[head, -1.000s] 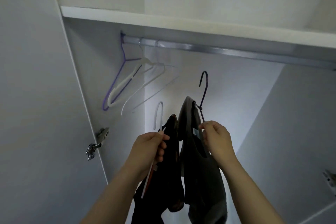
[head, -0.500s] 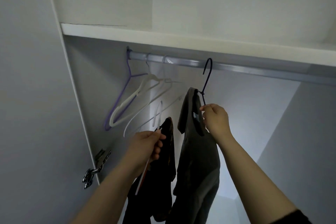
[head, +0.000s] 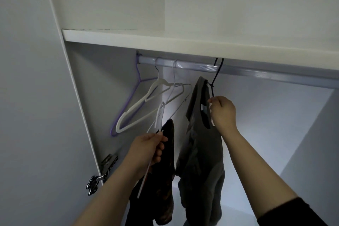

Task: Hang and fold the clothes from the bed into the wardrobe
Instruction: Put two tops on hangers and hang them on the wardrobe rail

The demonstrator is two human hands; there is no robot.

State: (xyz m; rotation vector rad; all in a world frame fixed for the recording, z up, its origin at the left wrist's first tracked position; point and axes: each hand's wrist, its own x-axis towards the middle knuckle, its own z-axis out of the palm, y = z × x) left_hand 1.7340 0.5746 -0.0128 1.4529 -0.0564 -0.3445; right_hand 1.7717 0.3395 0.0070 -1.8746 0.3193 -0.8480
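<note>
A grey top (head: 200,145) hangs on a dark wire hanger (head: 216,75) whose hook sits at the silver wardrobe rail (head: 256,72), its tip hidden by the shelf edge. My right hand (head: 222,113) pinches that hanger just below its neck. Lower left, my left hand (head: 148,149) grips a white hanger (head: 160,115) carrying a dark patterned garment (head: 165,170); its hook is well below the rail.
Several empty hangers, one purple (head: 136,86) and white ones (head: 146,101), hang at the rail's left end. A white shelf (head: 183,42) runs just above the rail. A door hinge (head: 102,174) sticks out at the left panel. Bare rail extends rightwards.
My right hand has lifted the dark hanger with the grey top up until its hook reached the rail. My left hand with the white hanger rose only slightly.
</note>
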